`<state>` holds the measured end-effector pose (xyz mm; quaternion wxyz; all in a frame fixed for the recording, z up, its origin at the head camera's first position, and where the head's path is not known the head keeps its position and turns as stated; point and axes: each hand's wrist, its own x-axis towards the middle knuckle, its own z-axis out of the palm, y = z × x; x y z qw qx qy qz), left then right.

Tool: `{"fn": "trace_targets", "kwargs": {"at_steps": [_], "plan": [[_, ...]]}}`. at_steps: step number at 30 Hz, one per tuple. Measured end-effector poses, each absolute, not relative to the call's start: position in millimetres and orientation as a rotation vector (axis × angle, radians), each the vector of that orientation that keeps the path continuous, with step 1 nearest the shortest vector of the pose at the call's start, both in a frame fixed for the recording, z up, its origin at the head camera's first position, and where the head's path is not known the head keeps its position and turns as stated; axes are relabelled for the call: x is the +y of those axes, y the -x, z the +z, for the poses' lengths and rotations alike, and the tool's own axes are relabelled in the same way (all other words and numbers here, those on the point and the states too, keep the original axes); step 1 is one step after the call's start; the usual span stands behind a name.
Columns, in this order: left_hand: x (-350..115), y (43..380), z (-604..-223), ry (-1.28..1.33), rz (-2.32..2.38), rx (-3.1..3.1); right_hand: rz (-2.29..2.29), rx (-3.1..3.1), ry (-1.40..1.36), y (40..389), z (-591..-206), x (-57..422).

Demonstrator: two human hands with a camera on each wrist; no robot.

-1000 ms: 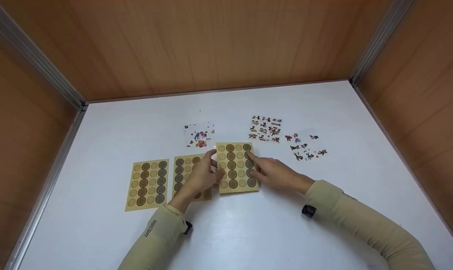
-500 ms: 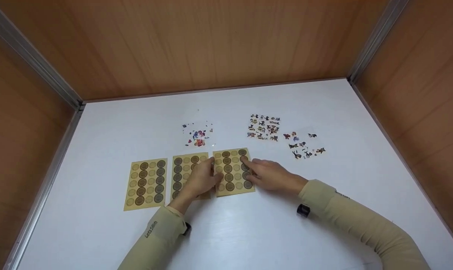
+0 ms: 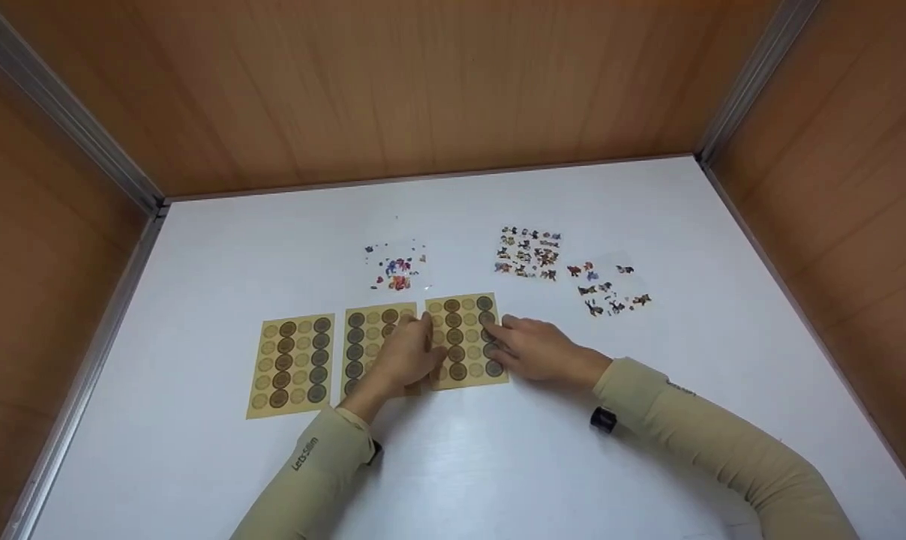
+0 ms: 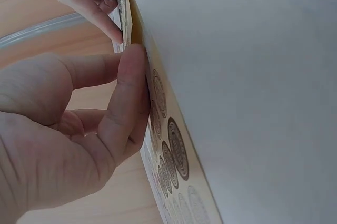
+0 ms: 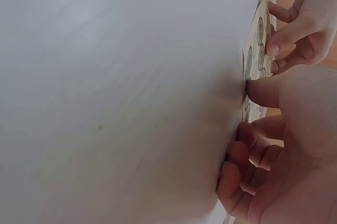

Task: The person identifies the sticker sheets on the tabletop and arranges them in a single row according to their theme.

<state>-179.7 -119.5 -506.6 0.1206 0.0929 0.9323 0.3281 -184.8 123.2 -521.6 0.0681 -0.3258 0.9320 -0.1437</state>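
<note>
Three tan sticker sheets printed with round seals lie in a row in the head view. At the right end, the right-hand sticker sheet (image 3: 466, 352) is between both hands. My left hand (image 3: 402, 354) holds its left edge, thumb on top, and covers part of the middle sticker sheet (image 3: 364, 322). Across from it, my right hand (image 3: 537, 349) grips the right edge with thumb and index finger over the printed face. The left wrist view shows a raised tan edge (image 4: 136, 21) by the left fingertips. The left sticker sheet (image 3: 292, 364) lies flat, untouched.
Behind the row lie clear sheets of small colourful stickers: one at the left (image 3: 397, 266), one in the middle (image 3: 528, 253) and one at the right (image 3: 610, 286). The white table (image 3: 483, 465) is enclosed by wood-patterned walls (image 3: 438, 90) at the back and sides.
Both hands have brought the right-hand sheet slightly left and toward the person, down into line beside the middle sheet. In the last half second the hands have barely moved.
</note>
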Motion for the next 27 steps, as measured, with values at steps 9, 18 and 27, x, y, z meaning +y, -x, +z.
{"fn": "trace_targets", "kwargs": {"at_steps": [9,18,27], "plan": [[-118.7,177.2,-505.0,-0.229,0.939,2.715,-0.411,2.810,0.990,182.9,-519.8,121.3],[-120.9,174.0,-508.7,-0.252,0.956,2.720,-0.416,2.816,1.011,182.1,-519.9,121.8],[-120.7,173.5,-509.3,-0.256,0.913,2.728,-0.430,2.804,0.996,181.3,-518.6,120.7]]}}
